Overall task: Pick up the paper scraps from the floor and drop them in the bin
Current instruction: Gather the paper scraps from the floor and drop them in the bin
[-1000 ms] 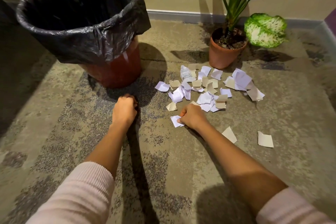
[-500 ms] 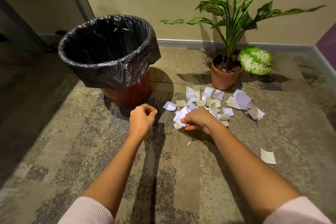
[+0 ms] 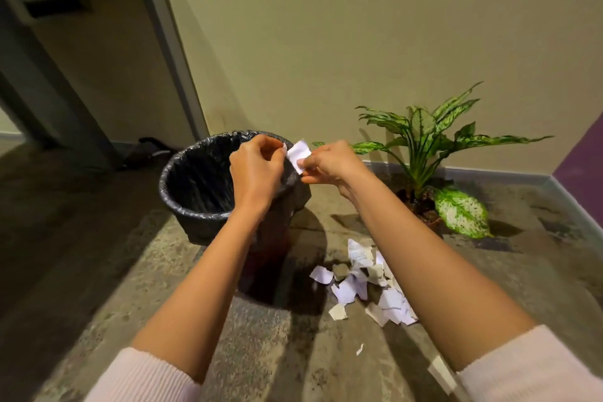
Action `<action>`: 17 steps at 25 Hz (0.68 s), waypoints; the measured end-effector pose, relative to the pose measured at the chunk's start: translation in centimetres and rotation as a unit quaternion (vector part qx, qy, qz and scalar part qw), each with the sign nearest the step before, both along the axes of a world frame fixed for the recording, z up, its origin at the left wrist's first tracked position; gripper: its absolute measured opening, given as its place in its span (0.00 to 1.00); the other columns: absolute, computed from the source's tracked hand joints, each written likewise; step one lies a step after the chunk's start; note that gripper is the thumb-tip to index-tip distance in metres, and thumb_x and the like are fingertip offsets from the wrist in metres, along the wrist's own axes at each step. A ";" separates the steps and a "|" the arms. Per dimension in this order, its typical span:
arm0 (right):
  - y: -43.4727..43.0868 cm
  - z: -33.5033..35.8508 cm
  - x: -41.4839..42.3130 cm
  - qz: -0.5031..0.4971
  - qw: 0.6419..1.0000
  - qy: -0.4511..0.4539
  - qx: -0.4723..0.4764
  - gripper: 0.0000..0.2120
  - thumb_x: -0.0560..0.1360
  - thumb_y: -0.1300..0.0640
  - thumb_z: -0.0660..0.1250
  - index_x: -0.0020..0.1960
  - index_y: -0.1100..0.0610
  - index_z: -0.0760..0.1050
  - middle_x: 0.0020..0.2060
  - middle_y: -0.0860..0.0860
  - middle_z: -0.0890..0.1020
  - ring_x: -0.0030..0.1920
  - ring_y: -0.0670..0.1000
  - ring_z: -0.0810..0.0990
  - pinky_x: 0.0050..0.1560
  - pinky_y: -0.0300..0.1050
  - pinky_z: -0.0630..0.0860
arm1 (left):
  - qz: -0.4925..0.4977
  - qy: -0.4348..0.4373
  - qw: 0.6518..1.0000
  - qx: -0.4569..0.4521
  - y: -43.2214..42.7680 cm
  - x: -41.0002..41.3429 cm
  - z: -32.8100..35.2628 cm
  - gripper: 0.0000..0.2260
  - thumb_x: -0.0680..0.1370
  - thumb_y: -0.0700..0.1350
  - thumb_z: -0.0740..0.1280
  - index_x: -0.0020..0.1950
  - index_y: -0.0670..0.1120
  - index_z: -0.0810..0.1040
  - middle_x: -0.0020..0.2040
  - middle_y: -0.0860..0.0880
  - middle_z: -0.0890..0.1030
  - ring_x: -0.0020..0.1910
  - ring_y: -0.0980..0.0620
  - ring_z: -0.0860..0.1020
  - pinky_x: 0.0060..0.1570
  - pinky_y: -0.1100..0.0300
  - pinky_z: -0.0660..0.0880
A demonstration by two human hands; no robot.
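Note:
A bin lined with a black bag stands on the floor left of centre. Both hands are raised over its right rim. My right hand pinches a white paper scrap between thumb and fingers. My left hand is curled beside it, its fingertips at the scrap's left edge, where a small white piece shows. A pile of white and beige paper scraps lies on the floor to the right of the bin, partly hidden by my right forearm.
A potted plant with green and white leaves stands against the wall at the right. A small loose scrap lies on the floor nearer to me. A grey door frame rises at the left.
Both hands have lifted from the floor up to the bin's rim, the right one carrying a white scrap. The camera view has risen and pulled back from the pile.

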State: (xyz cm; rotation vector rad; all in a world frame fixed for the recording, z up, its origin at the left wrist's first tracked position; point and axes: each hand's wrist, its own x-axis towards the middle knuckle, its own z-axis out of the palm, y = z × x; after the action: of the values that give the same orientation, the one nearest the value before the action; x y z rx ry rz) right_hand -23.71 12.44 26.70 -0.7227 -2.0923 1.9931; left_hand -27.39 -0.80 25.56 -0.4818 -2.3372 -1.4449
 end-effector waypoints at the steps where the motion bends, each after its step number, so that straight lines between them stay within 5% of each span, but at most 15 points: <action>1: -0.7 0.6 -1.3 0.003 1.000 0.000 0.017 0.09 0.70 0.72 0.71 0.35 0.64 0.74 0.31 0.57 0.76 0.32 0.53 0.78 0.38 0.48 0.83 | 0.014 -0.007 1.000 -0.014 -0.8 -1.3 0.3 0.05 0.74 0.45 0.69 0.46 0.49 0.85 0.41 0.50 0.85 0.45 0.51 0.82 0.51 0.54 0.78; 4: -2.7 0.9 -4.4 0.010 0.998 -0.020 0.067 0.01 0.72 0.67 0.71 0.42 0.65 0.80 0.37 0.58 0.81 0.36 0.55 0.82 0.45 0.52 0.84 | 0.052 -0.017 0.994 -0.090 -3.1 -4.1 -0.2 0.09 0.76 0.43 0.65 0.50 0.49 0.85 0.47 0.48 0.86 0.51 0.46 0.81 0.52 0.54 0.76; 7: -4.1 0.0 -6.4 0.019 0.995 -0.037 0.093 0.08 0.75 0.63 0.68 0.50 0.67 0.81 0.43 0.60 0.83 0.39 0.56 0.80 0.47 0.52 0.81 | 0.068 -0.042 0.988 -0.133 -4.8 -5.7 -1.5 0.11 0.78 0.43 0.64 0.54 0.50 0.84 0.52 0.47 0.85 0.55 0.44 0.81 0.54 0.53 0.76; 10: -4.7 -1.0 -6.9 0.018 0.996 -0.037 0.085 0.09 0.76 0.65 0.61 0.46 0.62 0.81 0.42 0.57 0.82 0.41 0.54 0.77 0.42 0.47 0.76 | 0.078 -0.052 0.984 -0.153 -5.8 -6.1 -2.5 0.10 0.76 0.43 0.65 0.52 0.51 0.85 0.49 0.49 0.86 0.52 0.46 0.82 0.51 0.54 0.77; 14: -4.4 -1.9 -6.3 0.023 0.994 -0.023 0.104 0.13 0.75 0.66 0.63 0.43 0.52 0.81 0.49 0.52 0.85 0.53 0.52 0.80 0.56 0.48 0.78 | 0.071 -0.050 0.981 -0.171 -6.1 -5.6 -3.2 0.07 0.74 0.43 0.68 0.48 0.52 0.85 0.45 0.51 0.86 0.47 0.49 0.82 0.46 0.56 0.77; 17: -3.9 -2.0 -5.2 0.008 0.995 0.010 0.095 0.14 0.75 0.66 0.64 0.38 0.50 0.80 0.49 0.51 0.85 0.53 0.52 0.82 0.57 0.49 0.79 | 0.062 -0.050 0.982 -0.172 -5.5 -4.5 -3.1 0.05 0.73 0.44 0.69 0.46 0.51 0.83 0.44 0.52 0.84 0.46 0.49 0.81 0.45 0.54 0.77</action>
State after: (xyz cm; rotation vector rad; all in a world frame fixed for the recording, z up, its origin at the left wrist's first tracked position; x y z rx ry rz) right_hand -28.91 8.57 24.68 -0.6522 -2.2425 1.7696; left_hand -31.93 -6.32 22.49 -0.3490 -2.6588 -1.0338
